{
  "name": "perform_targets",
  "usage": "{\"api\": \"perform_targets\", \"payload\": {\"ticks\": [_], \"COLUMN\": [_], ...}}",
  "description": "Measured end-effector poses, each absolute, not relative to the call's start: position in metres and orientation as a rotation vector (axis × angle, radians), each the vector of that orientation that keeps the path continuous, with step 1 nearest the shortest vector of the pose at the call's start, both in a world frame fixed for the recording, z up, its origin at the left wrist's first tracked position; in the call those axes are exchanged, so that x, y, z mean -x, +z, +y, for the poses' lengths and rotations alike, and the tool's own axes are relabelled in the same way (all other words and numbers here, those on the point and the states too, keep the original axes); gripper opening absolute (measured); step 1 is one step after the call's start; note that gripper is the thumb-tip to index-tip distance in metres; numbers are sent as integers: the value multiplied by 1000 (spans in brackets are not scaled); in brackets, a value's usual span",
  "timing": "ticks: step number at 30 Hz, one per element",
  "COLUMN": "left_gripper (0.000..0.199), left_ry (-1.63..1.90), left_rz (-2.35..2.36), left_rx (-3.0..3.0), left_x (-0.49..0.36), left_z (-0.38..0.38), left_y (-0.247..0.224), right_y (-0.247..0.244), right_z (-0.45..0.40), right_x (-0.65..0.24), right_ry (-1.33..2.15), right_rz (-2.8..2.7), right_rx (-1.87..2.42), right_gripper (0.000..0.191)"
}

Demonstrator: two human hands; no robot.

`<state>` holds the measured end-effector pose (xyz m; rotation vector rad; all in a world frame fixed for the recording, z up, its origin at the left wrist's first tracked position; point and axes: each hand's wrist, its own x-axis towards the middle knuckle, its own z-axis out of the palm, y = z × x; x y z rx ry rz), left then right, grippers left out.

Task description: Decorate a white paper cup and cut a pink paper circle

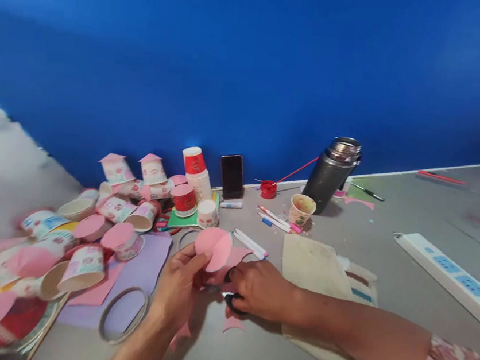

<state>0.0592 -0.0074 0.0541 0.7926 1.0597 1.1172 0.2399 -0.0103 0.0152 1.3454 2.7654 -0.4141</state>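
Note:
A round piece of pink paper (218,248) is pinched between the thumb and fingers of my left hand (181,274). Close beside it, my right hand (261,289) is closed around the black handles of a pair of scissors (233,304). The blades are mostly hidden by my hands and the paper. Curved pink paper scraps (233,322) lie on the table below the scissors. More pink paper shows behind the circle. Capped white markers (250,243) rest just past my hands.
Decorated paper cups (82,269), several with pink paper tops, pile up on the left. A tape roll (104,323) lies on purple paper (139,261). Behind stand stacked cups (199,187), a phone (231,177) and a dark flask (329,178). A cloth (312,263) and power strip (449,279) lie right.

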Motion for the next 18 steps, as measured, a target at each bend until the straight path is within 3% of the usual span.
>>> {"api": "perform_targets", "payload": {"ticks": [7, 12, 18], "left_gripper": [41, 46, 49], "left_ry": [1091, 1043, 1054], "left_rz": [1234, 1306, 1294], "left_rx": [-693, -804, -784], "left_x": [-63, -61, -64], "left_z": [-3, -6, -9], "left_y": [25, 2, -15], "right_y": [11, -3, -2], "right_z": [-5, 1, -1], "right_x": [-236, -238, -240], "right_ry": [-451, -628, -865], "right_rz": [2818, 2821, 2882], "right_rx": [-1259, -1257, -1255], "right_gripper": [40, 61, 58]}}
